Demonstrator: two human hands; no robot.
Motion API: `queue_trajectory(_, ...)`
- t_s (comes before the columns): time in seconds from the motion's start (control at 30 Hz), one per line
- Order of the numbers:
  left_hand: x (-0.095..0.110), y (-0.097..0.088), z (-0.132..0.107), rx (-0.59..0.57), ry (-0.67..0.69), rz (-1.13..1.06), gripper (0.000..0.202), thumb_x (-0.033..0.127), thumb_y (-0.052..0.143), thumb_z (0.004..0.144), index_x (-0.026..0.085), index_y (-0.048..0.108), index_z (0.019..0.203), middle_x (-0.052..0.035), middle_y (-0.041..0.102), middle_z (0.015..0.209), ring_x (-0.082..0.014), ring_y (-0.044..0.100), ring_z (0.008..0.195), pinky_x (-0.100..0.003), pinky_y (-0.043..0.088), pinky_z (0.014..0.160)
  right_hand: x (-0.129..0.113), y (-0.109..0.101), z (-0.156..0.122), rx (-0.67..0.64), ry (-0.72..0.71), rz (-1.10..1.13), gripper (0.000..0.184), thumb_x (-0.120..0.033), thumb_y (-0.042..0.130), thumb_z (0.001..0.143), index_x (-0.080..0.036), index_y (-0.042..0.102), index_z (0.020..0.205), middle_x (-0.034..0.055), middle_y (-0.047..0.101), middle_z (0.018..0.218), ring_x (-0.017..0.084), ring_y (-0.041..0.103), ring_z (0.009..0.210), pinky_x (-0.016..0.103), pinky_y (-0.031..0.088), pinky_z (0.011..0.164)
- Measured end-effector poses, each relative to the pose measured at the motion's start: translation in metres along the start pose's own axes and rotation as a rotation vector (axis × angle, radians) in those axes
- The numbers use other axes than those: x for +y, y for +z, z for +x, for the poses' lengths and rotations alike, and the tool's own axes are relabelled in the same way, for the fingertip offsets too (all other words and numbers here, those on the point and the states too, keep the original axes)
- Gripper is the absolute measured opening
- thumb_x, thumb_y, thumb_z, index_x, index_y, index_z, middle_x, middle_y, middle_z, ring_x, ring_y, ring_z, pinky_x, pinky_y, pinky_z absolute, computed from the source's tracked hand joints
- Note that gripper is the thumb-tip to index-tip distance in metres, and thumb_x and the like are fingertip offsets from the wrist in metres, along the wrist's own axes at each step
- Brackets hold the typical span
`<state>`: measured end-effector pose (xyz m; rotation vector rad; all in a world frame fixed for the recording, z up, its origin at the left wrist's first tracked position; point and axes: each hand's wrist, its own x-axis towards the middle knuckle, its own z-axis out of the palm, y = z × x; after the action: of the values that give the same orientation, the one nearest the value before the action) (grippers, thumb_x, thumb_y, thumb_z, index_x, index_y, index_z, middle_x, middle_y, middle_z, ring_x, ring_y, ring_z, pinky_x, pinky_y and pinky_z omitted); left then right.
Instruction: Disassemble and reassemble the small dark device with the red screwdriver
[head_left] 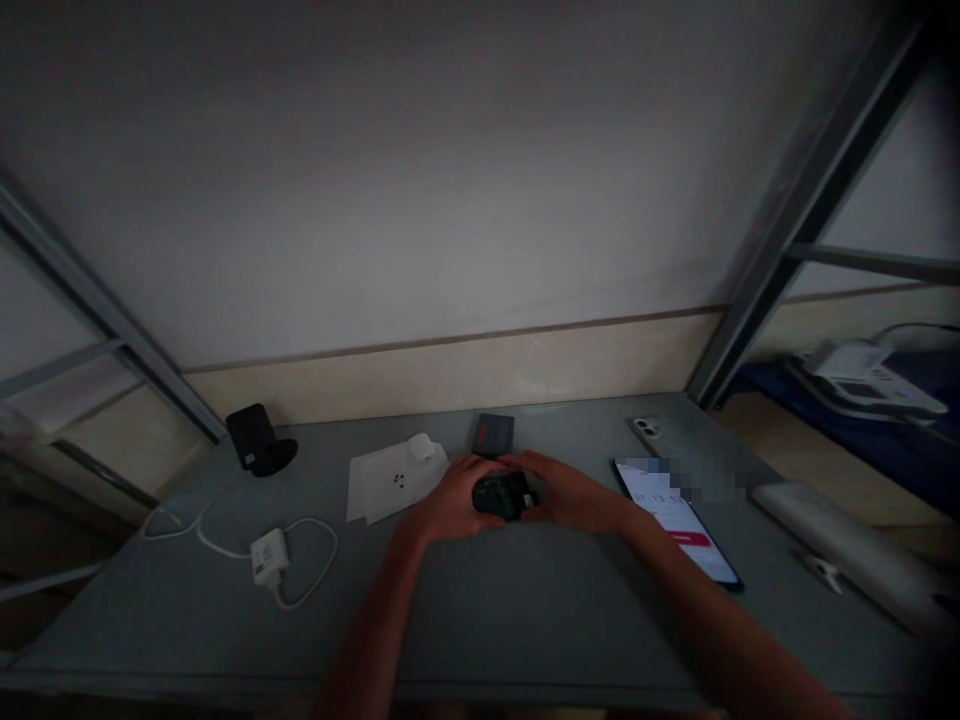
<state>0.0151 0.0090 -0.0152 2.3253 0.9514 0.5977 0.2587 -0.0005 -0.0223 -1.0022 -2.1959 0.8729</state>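
Both hands meet over a small dark device (501,495) in the middle of the grey table (487,620). My left hand (450,500) wraps its left side with curled fingers. My right hand (570,492) closes on its right side, fingers bent over the top. The device looks black, rounded and palm-sized; its details are too dim to make out. Just behind the hands lies a small dark square box (493,434).
White paper (390,482) with a small white object (421,447) lies left of the hands. A white charger with cable (270,556) and a black stand (255,440) sit further left. A lit phone (679,520) and a face-down phone (660,430) lie right, beside a long white bar (840,545).
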Motion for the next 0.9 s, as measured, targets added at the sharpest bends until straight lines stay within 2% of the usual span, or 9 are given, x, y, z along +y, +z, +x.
queue_trajectory(0.17,-0.011,0.007,-0.001,0.046,-0.039,-0.047,0.084,0.023,0.089,0.063,0.025,0.052,0.139,-0.0126,0.056,0.137,-0.0323,0.05,0.129,-0.049,0.039,0.11,-0.006,-0.008,-0.001,0.048,-0.028,-0.016,0.076,-0.026,0.082,0.072,-0.026,0.054,0.143,0.0096,0.063,0.132,0.028,0.06,0.119,0.045,0.045,0.106)
queue_trajectory(0.37,-0.018,0.016,0.001,0.135,-0.065,-0.04,0.066,0.024,0.089,0.063,0.02,0.059,0.121,-0.0123,0.06,0.122,-0.0302,0.055,0.118,-0.046,0.044,0.103,-0.009,-0.006,-0.001,0.059,-0.025,-0.039,0.077,-0.026,0.08,0.074,-0.027,0.051,0.145,0.0085,0.062,0.123,0.025,0.062,0.108,0.041,0.05,0.097)
queue_trajectory(0.47,-0.017,0.015,0.003,0.127,-0.025,-0.032,0.059,0.024,0.088,0.064,0.02,0.06,0.116,-0.0118,0.058,0.122,-0.0292,0.054,0.119,-0.044,0.043,0.103,-0.005,-0.007,-0.001,0.06,-0.035,-0.039,0.078,-0.025,0.08,0.074,-0.029,0.05,0.146,0.0075,0.061,0.124,0.025,0.061,0.111,0.041,0.049,0.101)
queue_trajectory(0.63,-0.012,0.011,0.003,0.126,-0.077,0.019,0.061,0.029,0.089,0.064,0.019,0.061,0.117,-0.0106,0.06,0.119,-0.0295,0.056,0.115,-0.046,0.043,0.102,-0.001,-0.015,-0.004,0.065,-0.006,-0.008,0.077,-0.022,0.08,0.073,-0.031,0.051,0.144,0.0062,0.06,0.127,0.025,0.061,0.113,0.043,0.048,0.102)
queue_trajectory(0.77,-0.01,0.01,0.005,0.223,-0.084,-0.028,0.041,0.031,0.077,0.08,0.02,0.064,0.116,-0.0096,0.064,0.117,-0.0265,0.058,0.114,-0.043,0.044,0.102,0.0,-0.02,-0.003,0.113,-0.011,0.0,0.075,-0.019,0.078,0.074,-0.031,0.051,0.143,0.0061,0.06,0.127,0.025,0.059,0.118,0.043,0.047,0.103)
queue_trajectory(0.9,-0.013,0.01,0.01,0.34,-0.187,-0.137,0.027,0.039,0.056,0.095,0.02,0.066,0.112,-0.008,0.069,0.11,-0.0221,0.063,0.103,-0.036,0.049,0.093,-0.002,-0.014,0.001,0.204,-0.054,0.025,0.072,-0.014,0.076,0.074,-0.03,0.053,0.14,0.007,0.06,0.131,0.024,0.061,0.117,0.043,0.049,0.101)
